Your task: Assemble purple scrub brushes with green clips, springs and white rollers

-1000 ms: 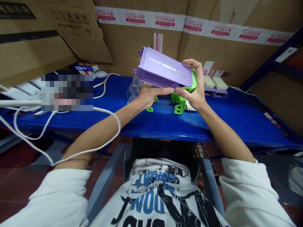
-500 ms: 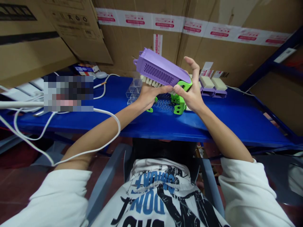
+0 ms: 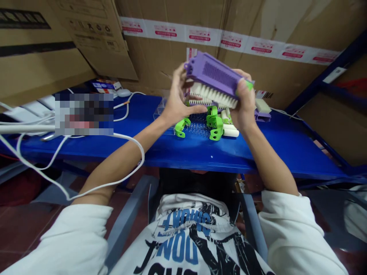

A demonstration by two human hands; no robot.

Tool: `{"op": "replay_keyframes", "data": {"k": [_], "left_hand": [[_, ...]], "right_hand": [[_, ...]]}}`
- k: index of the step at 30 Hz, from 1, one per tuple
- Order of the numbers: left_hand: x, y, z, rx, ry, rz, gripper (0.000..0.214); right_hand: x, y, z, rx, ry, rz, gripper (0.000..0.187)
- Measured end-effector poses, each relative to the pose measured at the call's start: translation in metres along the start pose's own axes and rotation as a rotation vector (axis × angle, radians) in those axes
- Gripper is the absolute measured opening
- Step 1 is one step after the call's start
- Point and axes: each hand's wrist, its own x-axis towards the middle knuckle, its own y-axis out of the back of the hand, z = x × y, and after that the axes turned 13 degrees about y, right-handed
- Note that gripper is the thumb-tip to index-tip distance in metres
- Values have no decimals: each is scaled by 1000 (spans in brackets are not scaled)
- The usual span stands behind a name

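Note:
A purple brush [image 3: 218,74] with cream bristles is raised above the blue table, tilted with its left end higher. My right hand [image 3: 245,101] grips its right end, the thumb pressed on a green piece [image 3: 249,84] there. Around the left end, my left hand [image 3: 177,101] has its fingers apart and its thumb stretched out below the bristles; whether a fingertip touches the brush is hard to tell. Below lie green brackets [image 3: 215,124], many small metal pieces [image 3: 197,129] and white rollers [image 3: 230,131]. More purple and cream brush parts behind are partly hidden.
Another purple brush [image 3: 262,110] stands bristles up at the right on the blue table [image 3: 289,141]. A clear plastic organiser [image 3: 159,110] is behind my left wrist. White cables [image 3: 130,135] loop across my left forearm. Cardboard [image 3: 166,53] walls the back.
The brush has moved right and turned so more bristles show. My left hand has loosened and spread, while my right hand has closed round the right end.

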Motion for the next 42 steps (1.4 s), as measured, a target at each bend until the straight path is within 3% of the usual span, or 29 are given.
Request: {"op": "replay_keyframes", "data": {"k": [2, 4, 10, 13, 15, 17, 19, 21, 23, 25, 29, 33, 37, 40, 42], "left_hand": [[2, 15, 14, 56, -17, 17, 141], [1, 25, 23, 139, -51, 7, 139], [-9, 17, 18, 384, -332, -174, 66], [-13, 17, 18, 389, -359, -167, 67], [-6, 24, 16, 324, -331, -105, 86], [12, 37, 10, 245, -328, -61, 106], [36, 54, -1, 221, -369, -56, 118], [60, 70, -12, 282, -471, -54, 118], [77, 80, -21, 399, -594, -16, 117], [83, 82, -26, 529, -651, 68, 118], [67, 64, -28, 668, -720, 129, 113], [38, 46, -20, 691, -767, 143, 109], [20, 38, -12, 746, -770, 288, 113], [16, 37, -9, 775, -853, 370, 113], [15, 38, -9, 804, -963, 398, 118]], "right_hand": [[6, 12, 1, 80, -17, 45, 91], [8, 21, 5, 117, -89, -6, 84], [3, 19, 9, 299, -344, -223, 101], [3, 23, 3, 300, -344, -244, 109], [4, 35, -6, 145, -287, -239, 100], [1, 51, -19, -198, -195, -301, 78], [-6, 64, -34, -668, -109, -465, 50], [-19, 71, -48, -1093, -120, -668, 21], [-34, 73, -55, -1311, -188, -847, 26], [-50, 73, -55, -1352, -189, -978, 42], [-73, 71, -49, -1357, -114, -1094, 53], [-83, 75, -49, -1354, -52, -1047, 39], [-83, 96, -58, -1289, -16, -912, 22], [-71, 107, -70, -1153, 203, -535, 19], [-57, 100, -80, -969, 364, -258, 29]]}}
